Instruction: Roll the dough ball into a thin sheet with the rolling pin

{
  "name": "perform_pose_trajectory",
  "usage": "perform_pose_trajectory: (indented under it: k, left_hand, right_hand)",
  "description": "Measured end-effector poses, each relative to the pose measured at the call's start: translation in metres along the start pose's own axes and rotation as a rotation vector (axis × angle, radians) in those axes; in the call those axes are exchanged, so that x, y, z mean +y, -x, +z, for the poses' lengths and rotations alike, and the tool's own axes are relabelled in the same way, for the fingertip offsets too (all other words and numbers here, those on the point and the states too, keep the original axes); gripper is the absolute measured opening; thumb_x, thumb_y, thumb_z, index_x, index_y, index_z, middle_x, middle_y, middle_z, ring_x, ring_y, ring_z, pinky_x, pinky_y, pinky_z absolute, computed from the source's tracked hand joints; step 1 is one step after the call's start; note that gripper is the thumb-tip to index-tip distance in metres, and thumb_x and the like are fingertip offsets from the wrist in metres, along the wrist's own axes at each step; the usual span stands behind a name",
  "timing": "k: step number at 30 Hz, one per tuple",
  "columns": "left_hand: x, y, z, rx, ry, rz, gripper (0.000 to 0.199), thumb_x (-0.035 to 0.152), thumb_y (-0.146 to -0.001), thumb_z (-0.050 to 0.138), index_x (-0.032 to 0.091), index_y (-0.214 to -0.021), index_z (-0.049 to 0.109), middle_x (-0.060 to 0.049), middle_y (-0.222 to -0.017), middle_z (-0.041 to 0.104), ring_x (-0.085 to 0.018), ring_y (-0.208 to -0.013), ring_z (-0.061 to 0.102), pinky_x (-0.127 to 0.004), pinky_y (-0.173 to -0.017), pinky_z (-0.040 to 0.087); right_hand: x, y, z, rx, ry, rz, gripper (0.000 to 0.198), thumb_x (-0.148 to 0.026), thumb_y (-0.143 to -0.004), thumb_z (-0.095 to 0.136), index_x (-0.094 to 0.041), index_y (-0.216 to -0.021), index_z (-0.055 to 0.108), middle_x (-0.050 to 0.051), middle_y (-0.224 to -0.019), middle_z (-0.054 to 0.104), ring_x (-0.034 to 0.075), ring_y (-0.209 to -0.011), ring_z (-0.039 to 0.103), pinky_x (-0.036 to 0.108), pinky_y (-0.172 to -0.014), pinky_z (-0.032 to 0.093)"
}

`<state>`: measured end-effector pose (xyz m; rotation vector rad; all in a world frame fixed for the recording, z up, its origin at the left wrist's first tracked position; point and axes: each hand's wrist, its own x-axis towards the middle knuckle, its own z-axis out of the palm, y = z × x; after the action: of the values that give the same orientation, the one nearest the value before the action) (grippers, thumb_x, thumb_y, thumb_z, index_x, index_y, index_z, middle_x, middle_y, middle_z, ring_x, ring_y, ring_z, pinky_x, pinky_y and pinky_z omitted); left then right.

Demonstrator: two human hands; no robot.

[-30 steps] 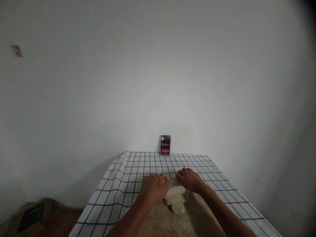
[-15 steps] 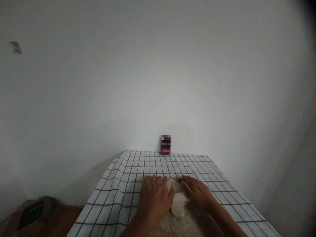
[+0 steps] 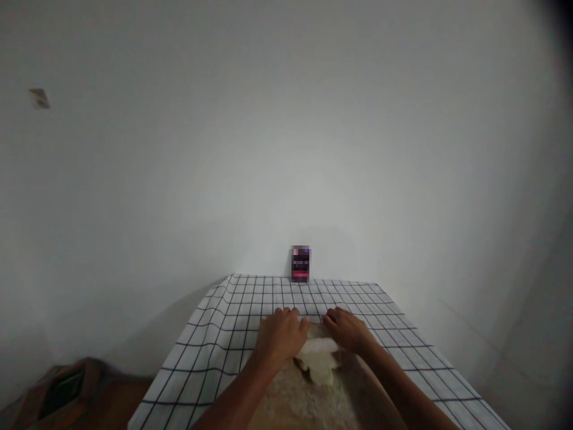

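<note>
Dough point(image 3: 321, 374) on board point(image 3: 295, 403) (seemingly under roller point(image 3: 319, 346)).

Cloth point(image 3: 210, 352) over worktop, lower centre: white, ruled in thin black lines to a grid. Board point(image 3: 304, 412), bottom centre: tan-brown, mottled with paler smears. Dough point(image 3: 321, 374), lower centre: pale cream. Rolling pin point(image 3: 323, 345), just above it in frame: off-white. Pixelated item point(image 3: 300, 264), mid-frame: near-black, red band low down. Wall point(image 3: 286, 149): plain grey-white. Patch point(image 3: 40, 98), upper left: brown and beige.
</note>
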<state>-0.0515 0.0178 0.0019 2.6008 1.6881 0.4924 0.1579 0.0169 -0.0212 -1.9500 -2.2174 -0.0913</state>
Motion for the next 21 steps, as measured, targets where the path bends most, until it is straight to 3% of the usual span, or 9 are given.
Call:
perform_pose_trajectory:
  k: [5, 10, 14, 21]
  left_hand:
    - [-0.002, 0.007, 0.006, 0.043, -0.012, 0.012, 0.041, 0.046, -0.107, 0.039, 0.021, -0.111, 0.072, -0.011, -0.111, 0.076, -0.031, -0.11, 0.069, -0.046, -0.093, 0.051]
    - [-0.001, 0.028, 0.009, 0.118, 0.013, 0.09, 0.034, 0.042, -0.105, 0.043, 0.023, -0.111, 0.071, -0.01, -0.112, 0.076, -0.03, -0.111, 0.067, -0.049, -0.102, 0.046]
    - [0.003, 0.046, 0.009, 0.149, 0.022, 0.116, 0.034, 0.042, -0.104, 0.048, 0.024, -0.125, 0.068, -0.011, -0.126, 0.073, -0.031, -0.122, 0.063, -0.05, -0.11, 0.043]
    - [0.005, 0.074, 0.021, 0.154, 0.074, 0.065, 0.045, 0.043, -0.108, 0.041, 0.025, -0.144, 0.06, -0.008, -0.153, 0.059, -0.031, -0.143, 0.05, -0.051, -0.118, 0.041]
  right_hand:
    - [-0.003, 0.022, -0.002, 0.031, 0.003, -0.024, 0.03, -0.028, -0.104, 0.042, -0.024, -0.111, 0.071, 0.01, -0.11, 0.074, 0.023, -0.105, 0.068, 0.032, -0.086, 0.05]
    - [-0.013, 0.058, 0.0, 0.131, -0.079, 0.008, 0.041, -0.029, -0.107, 0.031, -0.025, -0.118, 0.071, 0.011, -0.124, 0.074, 0.025, -0.113, 0.069, 0.037, -0.094, 0.054]
    - [-0.021, 0.085, 0.01, 0.178, -0.069, 0.073, 0.048, -0.033, -0.108, 0.027, -0.023, -0.123, 0.072, 0.012, -0.137, 0.071, 0.028, -0.124, 0.067, 0.044, -0.102, 0.054]
    - [-0.031, 0.118, 0.022, 0.301, -0.054, 0.062, 0.047, -0.042, -0.106, 0.035, -0.026, -0.139, 0.065, 0.01, -0.145, 0.066, 0.032, -0.133, 0.06, 0.053, -0.112, 0.046]
